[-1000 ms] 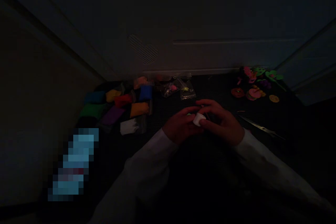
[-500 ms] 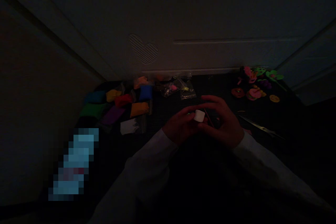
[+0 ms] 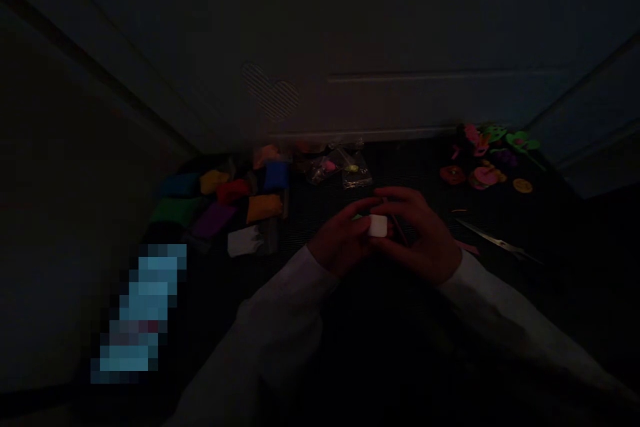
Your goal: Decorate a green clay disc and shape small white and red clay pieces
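A small white block of modelling clay [image 3: 378, 226], squarish with rounded corners, sits between my two hands. My left hand [image 3: 341, 238] is closed on its left side, with the thumb against the face turned to me. From the other side my right hand [image 3: 425, 235] curls round it, thumb along the lower edge and fingertips near the top, meeting the left fingers. A thin reddish strip [image 3: 399, 227] shows in the gap of the right hand; whether it is touched I cannot tell. Dim light hides the block's far side.
Several bags of coloured clay, among them a white one [image 3: 245, 241] and an orange one [image 3: 265, 207], lie left. Clear packets [image 3: 357, 173] lie behind my hands. Scissors [image 3: 500, 242], a pink strip [image 3: 467, 247], and clay flowers [image 3: 484, 177] are right. A pixelated bright patch [image 3: 145, 313] is front left.
The white block has turned so its face looks squarer and has dropped slightly. The fingers of my right hand have drawn in closer to it. A pink strip by the scissors shows more.
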### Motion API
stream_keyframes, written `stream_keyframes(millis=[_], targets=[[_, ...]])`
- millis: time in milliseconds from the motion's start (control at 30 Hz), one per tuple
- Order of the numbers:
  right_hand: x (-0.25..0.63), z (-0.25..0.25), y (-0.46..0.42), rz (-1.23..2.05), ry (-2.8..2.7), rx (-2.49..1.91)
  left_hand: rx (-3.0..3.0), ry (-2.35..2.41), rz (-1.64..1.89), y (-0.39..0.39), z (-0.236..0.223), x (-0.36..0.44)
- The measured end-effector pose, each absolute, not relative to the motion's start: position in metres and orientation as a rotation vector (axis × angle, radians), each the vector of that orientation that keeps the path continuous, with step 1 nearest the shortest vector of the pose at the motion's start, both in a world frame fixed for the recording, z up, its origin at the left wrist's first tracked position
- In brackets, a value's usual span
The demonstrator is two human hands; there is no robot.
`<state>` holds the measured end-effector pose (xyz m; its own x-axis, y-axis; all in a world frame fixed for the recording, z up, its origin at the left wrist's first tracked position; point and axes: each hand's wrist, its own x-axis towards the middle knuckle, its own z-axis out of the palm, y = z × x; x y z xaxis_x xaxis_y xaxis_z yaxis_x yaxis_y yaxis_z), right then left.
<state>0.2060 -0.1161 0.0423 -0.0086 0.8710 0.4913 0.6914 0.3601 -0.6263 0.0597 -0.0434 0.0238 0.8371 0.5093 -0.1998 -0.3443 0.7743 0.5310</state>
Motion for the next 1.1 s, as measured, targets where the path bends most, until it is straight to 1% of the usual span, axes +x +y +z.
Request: stream_keyframes(millis=[367, 733, 1100], targets=[[0.2048, 0.0443, -0.1179, 0.319, -1.757, -1.374, 0.492, 0.329, 0.463, -0.0448, 0.0205, 0.0565], [0.2034, 0.0480, -0.1196, 0.313, -1.770, -1.355, 0.509, 0.285, 0.423, -0.0459, 0.0263, 0.0548], [0.2054, 0.0475, -0.1206, 0.270, -1.764, -1.366, 0.530, 0.311, 0.449, -0.0444, 0.0202, 0.0558]])
